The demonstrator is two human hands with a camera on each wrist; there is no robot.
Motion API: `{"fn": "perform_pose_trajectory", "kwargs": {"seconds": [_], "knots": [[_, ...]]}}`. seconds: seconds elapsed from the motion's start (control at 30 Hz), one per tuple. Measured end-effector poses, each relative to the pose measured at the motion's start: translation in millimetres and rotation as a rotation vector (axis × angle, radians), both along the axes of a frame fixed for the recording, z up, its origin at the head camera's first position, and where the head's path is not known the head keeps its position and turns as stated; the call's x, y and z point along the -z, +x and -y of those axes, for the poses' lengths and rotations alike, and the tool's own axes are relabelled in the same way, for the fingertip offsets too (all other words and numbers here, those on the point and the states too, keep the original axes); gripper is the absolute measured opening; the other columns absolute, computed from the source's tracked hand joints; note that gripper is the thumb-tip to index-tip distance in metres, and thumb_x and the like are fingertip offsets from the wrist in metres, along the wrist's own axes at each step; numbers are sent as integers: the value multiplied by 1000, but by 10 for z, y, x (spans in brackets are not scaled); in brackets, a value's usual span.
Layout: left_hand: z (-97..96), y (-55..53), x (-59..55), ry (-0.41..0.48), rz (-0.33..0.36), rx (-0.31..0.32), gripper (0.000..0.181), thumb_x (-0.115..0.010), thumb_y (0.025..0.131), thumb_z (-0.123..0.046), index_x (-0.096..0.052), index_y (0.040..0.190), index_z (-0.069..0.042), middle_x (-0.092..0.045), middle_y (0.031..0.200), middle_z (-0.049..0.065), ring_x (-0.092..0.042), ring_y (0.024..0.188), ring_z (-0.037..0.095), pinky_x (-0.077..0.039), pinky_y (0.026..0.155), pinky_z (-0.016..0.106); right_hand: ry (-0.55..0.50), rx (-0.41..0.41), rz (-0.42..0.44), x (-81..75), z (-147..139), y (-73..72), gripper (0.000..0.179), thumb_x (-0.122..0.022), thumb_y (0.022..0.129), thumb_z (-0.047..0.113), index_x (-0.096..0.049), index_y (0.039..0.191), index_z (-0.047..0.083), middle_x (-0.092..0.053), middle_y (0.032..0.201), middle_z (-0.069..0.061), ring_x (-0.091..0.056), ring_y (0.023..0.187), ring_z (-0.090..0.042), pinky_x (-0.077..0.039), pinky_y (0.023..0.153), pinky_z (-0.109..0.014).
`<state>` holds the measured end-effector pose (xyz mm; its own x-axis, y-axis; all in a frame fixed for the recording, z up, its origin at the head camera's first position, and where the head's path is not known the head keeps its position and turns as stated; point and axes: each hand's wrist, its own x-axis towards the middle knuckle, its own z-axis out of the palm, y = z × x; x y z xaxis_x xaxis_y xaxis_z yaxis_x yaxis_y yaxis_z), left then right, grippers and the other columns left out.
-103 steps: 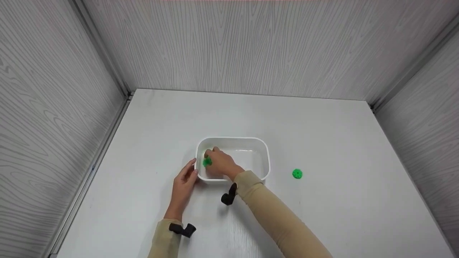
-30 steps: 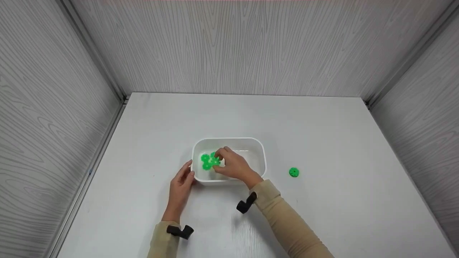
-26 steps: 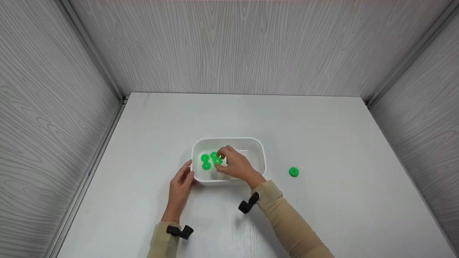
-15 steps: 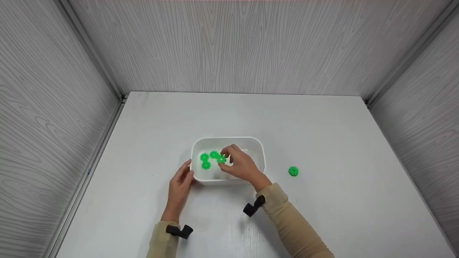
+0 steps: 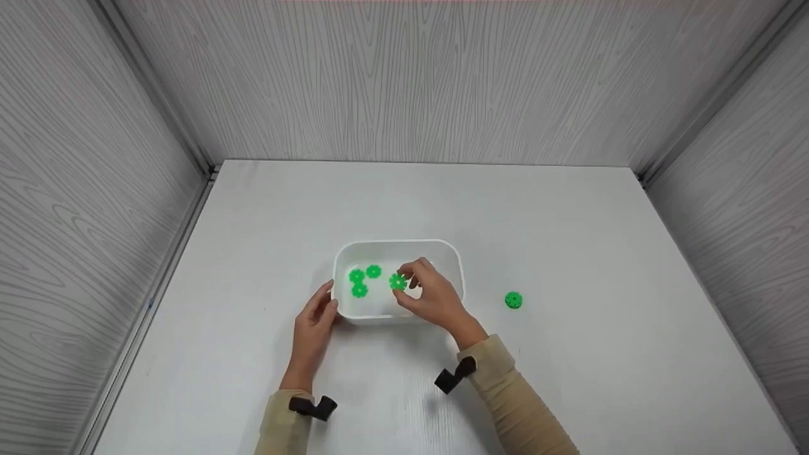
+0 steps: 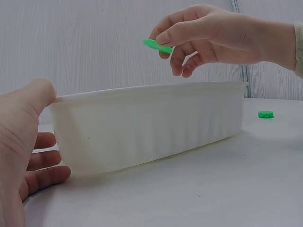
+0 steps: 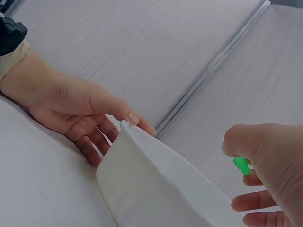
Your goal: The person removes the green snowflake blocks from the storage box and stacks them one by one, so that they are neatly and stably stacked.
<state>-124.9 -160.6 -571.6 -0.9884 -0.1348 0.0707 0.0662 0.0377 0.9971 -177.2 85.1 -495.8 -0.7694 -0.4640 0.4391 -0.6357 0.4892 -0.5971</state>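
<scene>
Wood-grain walls [image 5: 404,82] stand around a white table [image 5: 600,240]. The left hand [image 5: 311,332] has relaxed, parted fingers, gripping nothing, only touching the end of a white box [image 5: 379,320]; with so light a touch, a bump could probably slide the box. Inside it, just beyond those fingers, lie three green discs [image 5: 359,290]. Farther right, the right hand [image 5: 437,304] pinches another disc [image 5: 397,282] between thumb and finger above the box; a weak hold on its edge might let it slip. Right of that hand, outside the box, sits a green piece [image 5: 513,300], which a stray sleeve [image 5: 518,401] could knock away.
</scene>
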Motion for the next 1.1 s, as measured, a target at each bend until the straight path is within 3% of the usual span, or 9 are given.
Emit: {"fn": "perform_pose_trajectory", "kwargs": {"seconds": [0.17, 0.4, 0.47, 0.57, 0.8, 1.1], "knots": [[9, 7, -14, 20, 10, 19, 44, -56, 93, -31, -49, 136, -23, -52, 131, 5, -50, 116, 20, -46, 88, 24, -56, 22, -51, 7, -52, 60, 27, -67, 83, 17, -56, 105, 6, -52, 93, -9, -58, 77, -23, -51, 69, -33], [-24, 89, -304, -8, 26, 24, 43, -54, 96, -18, -47, 137, -11, -53, 129, 15, -50, 114, 27, -47, 86, 24, -79, 75, -104, 12, -183, 132, 28, -68, 82, 15, -56, 106, 6, -53, 93, -5, -56, 77, -17, -50, 71, -28], [-24, 89, -314, -22, 23, 21, 42, -53, 96, -17, -47, 137, -11, -54, 127, 15, -52, 111, 25, -48, 85, 24, -96, 91, -103, 17, -223, 151, 28, -69, 82, 14, -56, 106, 6, -53, 94, -4, -56, 77, -17, -50, 71, -30], [-18, 76, -284, -25, 23, 17, 43, -54, 95, -18, -47, 137, -11, -54, 126, 15, -52, 110, 24, -48, 85, 26, -124, 111, -109, 27, -288, 180, 28, -69, 81, 12, -56, 106, 6, -54, 95, -4, -56, 78, -19, -51, 71, -31], [12, -1, -37, 19, 6, 7, 43, -56, 94, -26, -50, 136, -21, -54, 127, 11, -52, 112, 23, -47, 85, 23, -173, 144, -111, 46, -456, 248, 29, -69, 81, 9, -57, 107, 5, -54, 98, -4, -56, 80, -20, -50, 72, -30], [-4, -2, -6, -14, -1, -14, 45, -58, 91, -38, -51, 134, -27, -55, 124, 7, -52, 107, 18, -47, 85, 24, -239, 240, -106, 83, -727, 323, 28, -69, 79, 5, -58, 105, 4, -55, 96, -4, -56, 78, -21, -50, 68, -37]]}}
